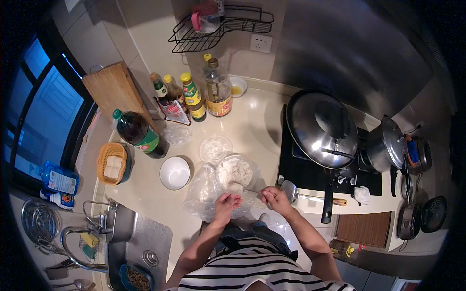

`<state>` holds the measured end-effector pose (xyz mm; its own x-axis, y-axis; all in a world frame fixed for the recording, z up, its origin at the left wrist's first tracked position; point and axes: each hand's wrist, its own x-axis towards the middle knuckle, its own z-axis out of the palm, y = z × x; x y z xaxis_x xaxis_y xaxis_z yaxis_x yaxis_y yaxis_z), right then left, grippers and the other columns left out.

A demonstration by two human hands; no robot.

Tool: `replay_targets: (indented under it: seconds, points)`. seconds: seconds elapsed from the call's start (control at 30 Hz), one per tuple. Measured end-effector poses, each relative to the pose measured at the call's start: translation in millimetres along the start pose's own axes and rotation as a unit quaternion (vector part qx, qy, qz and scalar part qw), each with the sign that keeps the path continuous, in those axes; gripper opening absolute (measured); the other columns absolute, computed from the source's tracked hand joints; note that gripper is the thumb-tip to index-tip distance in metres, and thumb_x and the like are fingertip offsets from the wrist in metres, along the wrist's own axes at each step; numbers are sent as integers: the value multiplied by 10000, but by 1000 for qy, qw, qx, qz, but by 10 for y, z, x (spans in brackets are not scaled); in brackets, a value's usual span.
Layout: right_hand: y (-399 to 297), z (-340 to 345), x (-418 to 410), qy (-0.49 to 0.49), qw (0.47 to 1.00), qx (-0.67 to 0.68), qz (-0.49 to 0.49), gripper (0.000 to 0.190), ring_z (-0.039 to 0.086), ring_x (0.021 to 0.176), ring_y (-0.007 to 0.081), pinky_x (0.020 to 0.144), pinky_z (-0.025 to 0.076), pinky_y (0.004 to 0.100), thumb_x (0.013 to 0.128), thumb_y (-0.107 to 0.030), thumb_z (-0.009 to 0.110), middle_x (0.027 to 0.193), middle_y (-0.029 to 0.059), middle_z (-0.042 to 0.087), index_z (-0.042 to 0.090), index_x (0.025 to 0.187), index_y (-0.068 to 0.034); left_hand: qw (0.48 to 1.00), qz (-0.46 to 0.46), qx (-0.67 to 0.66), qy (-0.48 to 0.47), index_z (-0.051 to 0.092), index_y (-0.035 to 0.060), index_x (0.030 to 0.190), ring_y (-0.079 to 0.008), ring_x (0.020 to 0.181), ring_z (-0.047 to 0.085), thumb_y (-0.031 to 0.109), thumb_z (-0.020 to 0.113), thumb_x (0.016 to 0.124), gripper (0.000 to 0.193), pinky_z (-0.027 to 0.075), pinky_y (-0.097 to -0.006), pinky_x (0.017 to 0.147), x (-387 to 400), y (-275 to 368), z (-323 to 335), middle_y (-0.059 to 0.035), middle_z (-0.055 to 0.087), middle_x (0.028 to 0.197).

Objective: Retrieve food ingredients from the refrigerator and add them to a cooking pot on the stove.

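Note:
A bowl of white, lumpy, flour-like mixture (pixel 235 171) stands on the counter with a spoon (pixel 236 187) in its near side. The spoon's thin handle runs towards the fingertips of my right hand (pixel 275 199). These are pinched together; whether they grip the handle is unclear. Palm up below the bowl, my left hand (pixel 227 207) has loosely curled fingers and nothing visible in them. Clear plastic film (pixel 202 192) spreads beside and below the bowl, close to my left hand. A round, clear lid or dish (pixel 215 148) with white residue lies just behind the bowl.
To the left stand a white bowl (pixel 174 173), a large soda bottle (pixel 140 134) and an orange basket (pixel 111 163). Behind are sauce bottles (pixel 193 96) and an oil bottle (pixel 218 92). A lidded wok (pixel 322 129) occupies the cooktop at right, near a ladle (pixel 289 191). The sink (pixel 149 232) is front left.

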<state>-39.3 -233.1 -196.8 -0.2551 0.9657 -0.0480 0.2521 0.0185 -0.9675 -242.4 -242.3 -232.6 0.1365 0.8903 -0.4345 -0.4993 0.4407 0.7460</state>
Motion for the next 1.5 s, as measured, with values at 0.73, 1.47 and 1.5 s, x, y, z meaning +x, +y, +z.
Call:
replay_targets:
  seconds: [0.73, 1.47, 1.5]
  points:
    - [170, 263, 118, 122, 922, 331, 157, 340, 470, 522, 104, 484, 350, 209, 862, -327, 405, 588, 38, 516, 492, 896, 1, 999, -36, 8, 5, 490, -15, 876, -201, 759, 577, 125, 468, 836, 148, 473, -282, 643, 17, -10, -94, -121, 564, 846]
    - [-352, 393, -26, 216, 903, 367, 62, 317, 438, 524, 81, 493, 349, 195, 875, -303, 382, 632, 32, 526, 504, 908, -12, 933, -2, 232, -276, 449, 24, 1038, -179, 836, 519, 58, 482, 746, 296, 404, -286, 789, 1018, 1477, 2783, -71, 517, 893]
    - [-440, 375, -57, 214, 898, 378, 68, 302, 449, 519, 82, 480, 348, 193, 882, -273, 366, 628, 32, 527, 502, 912, -6, 934, -35, 239, -262, 452, 28, 1015, -175, 823, 512, 74, 501, 741, 282, 403, -279, 773, 1105, 1405, 3074, -62, 505, 877]
